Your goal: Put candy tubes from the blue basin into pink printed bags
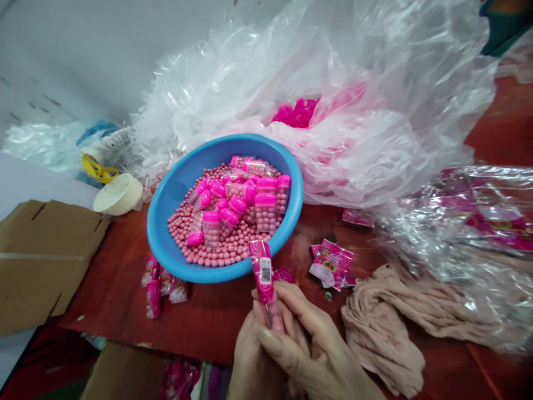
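Note:
In front of me, both my hands grip a small clear candy bottle (273,317) with pink balls inside. A pink printed sleeve (261,266) with a barcode covers its far part and reaches over the rim of the blue basin (161,244). My left hand (253,355) wraps it from the left, partly hidden behind the right. With thumb and fingers closed, my right hand (314,339) presses it from the other side. Loose pink balls (233,247) and several pink-capped bottles (265,211) fill the basin. Flat printed sleeves (332,264) lie right of my hands.
Several sleeved bottles (152,299) lie left of the basin. Beside them are a cardboard piece (45,255) and a white bowl (117,194). Large plastic bags (353,150) stand behind. A beige cloth (378,328) and clear wrapping (449,250) lie to the right on the red table (208,319).

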Motion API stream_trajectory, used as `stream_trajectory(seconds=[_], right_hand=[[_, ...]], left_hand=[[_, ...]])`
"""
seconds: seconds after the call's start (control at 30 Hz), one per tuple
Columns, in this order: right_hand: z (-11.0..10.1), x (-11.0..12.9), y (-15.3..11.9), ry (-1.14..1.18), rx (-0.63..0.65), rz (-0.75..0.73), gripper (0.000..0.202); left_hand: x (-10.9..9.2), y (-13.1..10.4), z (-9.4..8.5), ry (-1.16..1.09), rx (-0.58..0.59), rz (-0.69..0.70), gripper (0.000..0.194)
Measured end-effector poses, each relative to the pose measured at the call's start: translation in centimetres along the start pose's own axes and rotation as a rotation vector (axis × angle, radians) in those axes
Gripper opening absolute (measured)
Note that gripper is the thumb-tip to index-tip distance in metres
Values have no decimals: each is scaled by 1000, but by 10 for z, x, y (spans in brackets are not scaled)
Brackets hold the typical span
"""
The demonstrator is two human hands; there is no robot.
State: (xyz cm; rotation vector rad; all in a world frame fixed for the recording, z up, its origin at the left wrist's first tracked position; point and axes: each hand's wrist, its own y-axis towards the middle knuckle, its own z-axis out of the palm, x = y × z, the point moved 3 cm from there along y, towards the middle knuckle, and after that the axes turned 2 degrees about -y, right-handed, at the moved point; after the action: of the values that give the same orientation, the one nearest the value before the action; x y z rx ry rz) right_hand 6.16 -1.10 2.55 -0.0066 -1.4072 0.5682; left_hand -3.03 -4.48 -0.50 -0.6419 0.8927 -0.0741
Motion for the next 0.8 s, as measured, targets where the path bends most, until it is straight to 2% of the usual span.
stream_trajectory(seconds=[0.1,0.17,0.27,0.33,0.37,0.43,0.5,0.6,0.67,0.73,0.8], right_hand=[[-3,2,5,176,123,20,32],[-10,1,9,232,84,7,26],[-19,-3,13,211,-6,-27,29],[-19,-7,13,256,16,-1,28],[-16,-8,12,296,53,21,27],[-8,-8,10,370,120,54,27],[-1,-6,7,360,99,54,28],[4,-3,3,228,-23,15,26],[5,-3,1,144,-58,11,24],[3,-7,-2,52,-97,18,23],[0,-9,-5,-33,-128,21,25]], left_hand=[[-7,1,0,267,49,72,29],[-18,-2,2,346,11,137,20],[-44,-10,6,517,-156,451,5],[-58,-15,11,610,-160,658,17],[-61,-15,14,632,-110,710,21],[-65,-15,20,641,-8,753,26],[-66,-15,23,601,44,759,28],[-67,-16,25,513,1,732,25],[-69,-18,26,506,-54,705,24],[-73,-20,28,567,-67,714,28],[-80,-23,31,677,-24,760,35]])
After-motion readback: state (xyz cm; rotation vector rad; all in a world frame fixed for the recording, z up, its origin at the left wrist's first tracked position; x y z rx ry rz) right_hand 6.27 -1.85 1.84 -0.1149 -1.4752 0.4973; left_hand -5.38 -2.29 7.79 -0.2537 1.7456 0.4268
